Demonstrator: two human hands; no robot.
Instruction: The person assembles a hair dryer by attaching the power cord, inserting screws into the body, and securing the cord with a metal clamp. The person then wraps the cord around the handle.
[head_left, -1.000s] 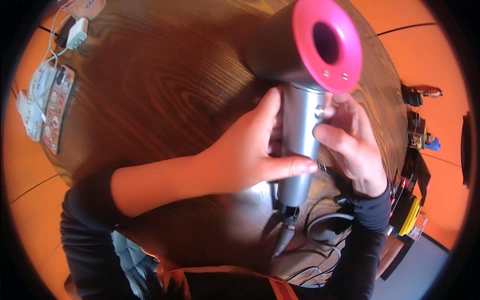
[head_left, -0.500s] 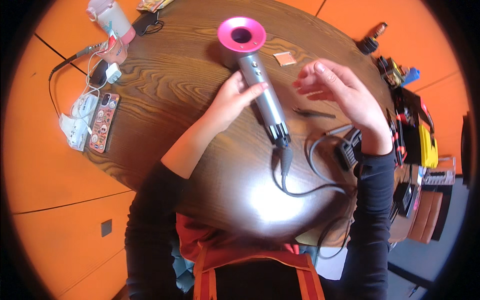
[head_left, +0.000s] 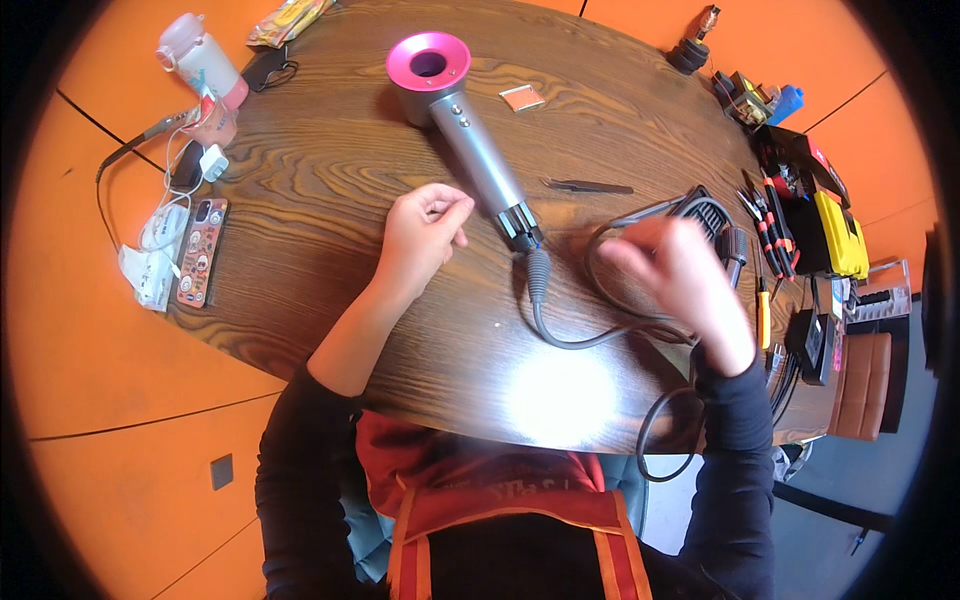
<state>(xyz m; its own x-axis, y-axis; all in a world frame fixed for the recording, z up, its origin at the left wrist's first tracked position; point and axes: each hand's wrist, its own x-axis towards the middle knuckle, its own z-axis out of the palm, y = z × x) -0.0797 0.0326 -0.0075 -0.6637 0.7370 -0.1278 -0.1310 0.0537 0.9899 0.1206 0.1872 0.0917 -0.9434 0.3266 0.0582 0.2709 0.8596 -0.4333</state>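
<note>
A hair dryer with a silver handle (head_left: 480, 160) and a pink ring-shaped head (head_left: 428, 62) lies on the wooden table. Dark slotted parts show at the handle's lower end, where the grey cord (head_left: 538, 275) joins. Just left of the handle, apart from it, is my left hand (head_left: 415, 245); its fingers are curled in with thumb and forefinger close together, and nothing shows in them. My right hand (head_left: 680, 270) is over the looped cord on the right, its fingers smeared by motion. Black tweezers (head_left: 590, 186) lie between the dryer and the cord.
A small orange-and-white packet (head_left: 521, 97) lies beyond the dryer. At left are a phone (head_left: 203, 250), white cables and a bottle (head_left: 205, 65). Pliers (head_left: 775, 230), a yellow-handled screwdriver (head_left: 764, 315) and a yellow case (head_left: 838, 235) line the right edge.
My left hand has let go of the dryer's handle and drawn back toward me. My right hand has moved nearer, down over the cord. The whole view has shifted somewhat.
</note>
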